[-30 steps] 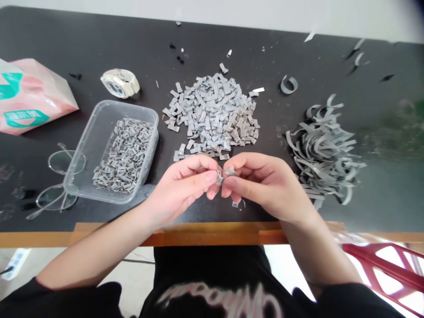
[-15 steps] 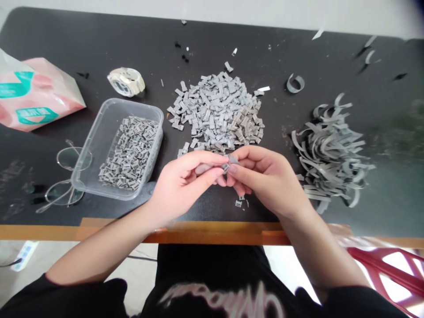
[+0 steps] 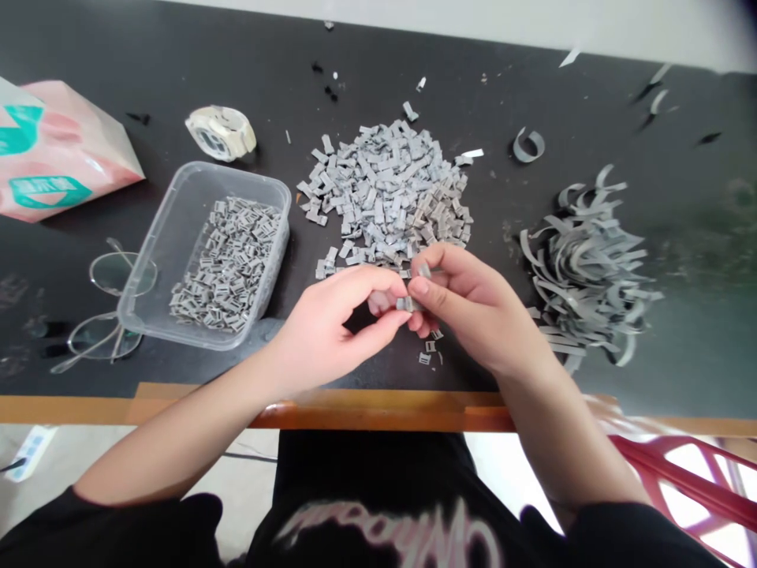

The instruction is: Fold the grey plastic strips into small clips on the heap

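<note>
1. A clear, rectangular plastic tub (image 3: 169, 229), lidless, stands between nine and ten o'clock from the hands, twelve being the far side of the black tabletop (image 3: 698, 339). A heap of small grey slotted pieces (image 3: 228, 264) lies in it, mostly against the side nearer the hands.
2. Toward ten o'clock, cut off by the picture's edge, is a pink-and-white soft pack with green labels (image 3: 76, 150); its contents are hidden.
3. A small grey plastic piece (image 3: 404, 304) sits at the left fingertips, between thumb and index finger and right beside the right hand's fingers, which partly cover it.
4. The left hand (image 3: 331, 331) pinches that piece, thumb on the near side, index finger on the far side.
5. The right hand (image 3: 479, 308) has its thumb pressed against its bent index finger, gripping a pale grey bit (image 3: 424, 270); whether this joins the piece, I cannot tell.
6. At five o'clock, near the right fingertips, lie loose grey slotted pieces (image 3: 430, 347).
7. At twelve spreads a pile of flat light-grey pieces (image 3: 384, 181); at three, a heap of curved grey strips (image 3: 591, 268).
8. Round-lensed, thin-framed glasses (image 3: 106, 335) lie at nine, a cream-white wristwatch (image 3: 218, 136) between ten and eleven.
</note>
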A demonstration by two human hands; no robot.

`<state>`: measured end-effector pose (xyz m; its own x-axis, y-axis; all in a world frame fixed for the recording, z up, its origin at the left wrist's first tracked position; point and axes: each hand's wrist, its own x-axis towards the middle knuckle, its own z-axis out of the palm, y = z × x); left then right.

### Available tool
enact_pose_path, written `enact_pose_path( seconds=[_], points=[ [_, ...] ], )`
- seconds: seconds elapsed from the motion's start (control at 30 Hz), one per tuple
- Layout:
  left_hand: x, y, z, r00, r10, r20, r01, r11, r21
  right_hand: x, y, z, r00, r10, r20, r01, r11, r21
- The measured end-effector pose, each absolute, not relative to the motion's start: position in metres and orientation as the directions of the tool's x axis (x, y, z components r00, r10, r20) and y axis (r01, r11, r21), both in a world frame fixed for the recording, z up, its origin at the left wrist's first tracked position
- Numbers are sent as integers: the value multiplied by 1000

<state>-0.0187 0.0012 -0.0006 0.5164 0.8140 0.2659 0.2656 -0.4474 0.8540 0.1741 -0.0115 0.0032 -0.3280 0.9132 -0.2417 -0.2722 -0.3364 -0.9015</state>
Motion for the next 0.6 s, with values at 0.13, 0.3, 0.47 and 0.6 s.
enact_pose_path(
  seconds=[0.13,0.3,0.47,0.6],
  points=[
    [-19,2,-1,437,865,248,211,-366,907,180,-10,7,-366,906,-210,-232,-307,-923],
    [-19,2,-6,457,864,211,230,-344,910,178,-8,6,-366,905,-216,-241,-317,-917],
    [-17,1,-1,480,867,134,91,-201,975,174,-12,4,-288,940,-183,-261,-261,-929],
    [-17,2,2,442,897,32,-39,-17,999,183,-11,3,-138,982,-131,-143,-151,-978]
  ],
)
